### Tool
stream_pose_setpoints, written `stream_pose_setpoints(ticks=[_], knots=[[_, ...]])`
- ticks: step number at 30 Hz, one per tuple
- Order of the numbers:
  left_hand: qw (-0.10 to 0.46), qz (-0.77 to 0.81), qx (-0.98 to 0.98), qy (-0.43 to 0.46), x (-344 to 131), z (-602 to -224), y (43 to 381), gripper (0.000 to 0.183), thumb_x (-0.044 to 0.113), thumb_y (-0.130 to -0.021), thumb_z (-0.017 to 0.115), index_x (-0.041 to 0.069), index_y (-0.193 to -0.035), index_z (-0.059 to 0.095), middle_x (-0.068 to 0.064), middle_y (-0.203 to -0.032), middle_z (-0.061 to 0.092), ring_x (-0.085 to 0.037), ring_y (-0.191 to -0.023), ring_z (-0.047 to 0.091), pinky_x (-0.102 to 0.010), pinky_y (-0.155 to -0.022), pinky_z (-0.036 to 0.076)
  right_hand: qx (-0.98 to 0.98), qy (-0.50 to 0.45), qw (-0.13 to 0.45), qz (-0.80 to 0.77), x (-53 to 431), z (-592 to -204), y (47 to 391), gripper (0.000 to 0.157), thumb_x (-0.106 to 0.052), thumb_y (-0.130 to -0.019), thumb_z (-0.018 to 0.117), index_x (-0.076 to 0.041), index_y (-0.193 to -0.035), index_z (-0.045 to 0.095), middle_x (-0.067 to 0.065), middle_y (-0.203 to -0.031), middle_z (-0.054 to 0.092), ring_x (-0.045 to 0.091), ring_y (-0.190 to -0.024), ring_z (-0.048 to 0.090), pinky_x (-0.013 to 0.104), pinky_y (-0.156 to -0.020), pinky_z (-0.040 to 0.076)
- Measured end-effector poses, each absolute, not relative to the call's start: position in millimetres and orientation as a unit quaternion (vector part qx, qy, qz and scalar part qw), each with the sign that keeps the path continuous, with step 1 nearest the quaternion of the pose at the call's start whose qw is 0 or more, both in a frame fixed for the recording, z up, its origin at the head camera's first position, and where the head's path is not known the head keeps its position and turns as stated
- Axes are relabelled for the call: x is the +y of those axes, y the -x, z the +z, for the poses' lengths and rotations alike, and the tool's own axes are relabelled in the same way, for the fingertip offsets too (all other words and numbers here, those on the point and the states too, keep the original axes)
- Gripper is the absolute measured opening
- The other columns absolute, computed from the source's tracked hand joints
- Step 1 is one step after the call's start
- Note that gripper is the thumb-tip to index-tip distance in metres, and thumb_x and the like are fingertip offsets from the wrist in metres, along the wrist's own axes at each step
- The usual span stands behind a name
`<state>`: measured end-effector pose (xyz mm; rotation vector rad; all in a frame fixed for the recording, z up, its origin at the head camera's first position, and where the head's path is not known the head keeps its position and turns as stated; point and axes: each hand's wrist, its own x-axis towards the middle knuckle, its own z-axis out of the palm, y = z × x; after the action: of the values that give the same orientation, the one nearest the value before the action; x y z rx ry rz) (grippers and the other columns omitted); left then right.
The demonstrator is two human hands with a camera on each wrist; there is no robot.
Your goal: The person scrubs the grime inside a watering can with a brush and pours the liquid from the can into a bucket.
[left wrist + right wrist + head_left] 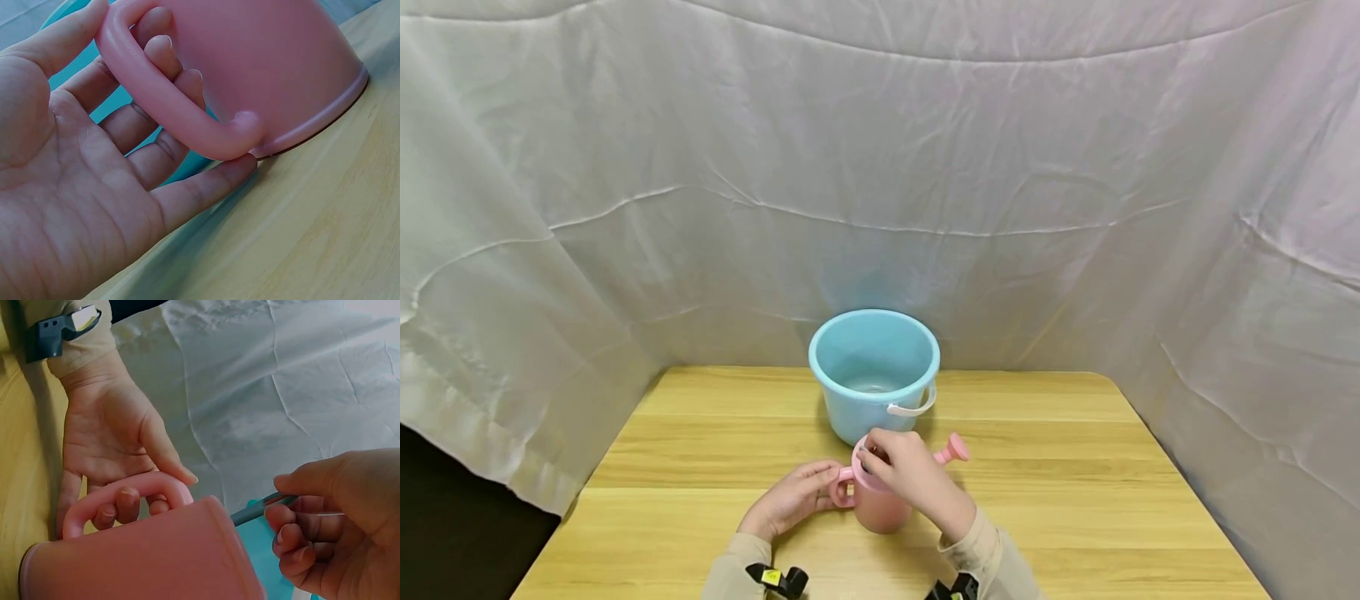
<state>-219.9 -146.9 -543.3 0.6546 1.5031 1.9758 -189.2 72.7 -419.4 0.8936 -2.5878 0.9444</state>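
The pink watering can stood upright on the wood-grain tabletop, its handle toward the person's left and its spout toward the right. The left hand held the handle, with fingers passed through the loop and the thumb against its upper part. The right hand was over the can's mouth, pinching a slim dark grey piece between thumb and fingers; the piece's far end was hidden by the can's rim. A light blue bucket with a white bail stood just beyond the can; contact between the two could not be determined. Beige sleeves covered both forearms, with black devices at the wrists. A pale, creased curtain enclosed the far side.
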Motion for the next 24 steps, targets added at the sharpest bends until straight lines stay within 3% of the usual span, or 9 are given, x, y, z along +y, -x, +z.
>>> stream_pose_setpoints(ticks=[5, 14, 24], knots=[[0.281, 0.738, 0.562, -0.247, -147.1, -543.4, 220.3, 0.03, 0.022, -0.106, 0.038, 0.015, -0.086, 0.058, 0.003, -0.092, 0.063, -0.018, -0.105, 0.065, -0.043, -0.104, 0.05, -0.892, -0.308, 0.112, 0.311, 73.0, -416.6, 189.7, 0.024, -0.012, -0.089, 0.068, -0.014, -0.07, 0.053, -0.009, -0.057, 0.036, -0.001, -0.054, 0.033, 0.013, -0.051, 0.032], [0.284, 0.738, 0.561, -0.245, -146.9, -541.9, 219.4, 0.029, 0.023, -0.106, 0.039, 0.015, -0.086, 0.059, 0.004, -0.091, 0.064, -0.016, -0.105, 0.064, -0.044, -0.105, 0.049, -0.887, -0.303, 0.11, 0.331, 74.3, -420.3, 189.9, 0.012, -0.011, -0.089, 0.067, -0.008, -0.091, 0.056, -0.003, -0.062, 0.058, -0.004, -0.055, 0.043, 0.012, -0.05, 0.04], [0.291, 0.741, 0.557, -0.236, -146.9, -543.2, 219.4, 0.026, 0.022, -0.106, 0.038, 0.015, -0.099, 0.062, 0.006, -0.087, 0.064, -0.015, -0.103, 0.065, -0.041, -0.104, 0.05, -0.887, -0.309, 0.1, 0.329, 74.7, -421.9, 192.7, 0.015, -0.008, -0.088, 0.064, -0.005, -0.102, 0.061, -0.005, -0.062, 0.052, -0.003, -0.053, 0.037, 0.013, -0.049, 0.036]])
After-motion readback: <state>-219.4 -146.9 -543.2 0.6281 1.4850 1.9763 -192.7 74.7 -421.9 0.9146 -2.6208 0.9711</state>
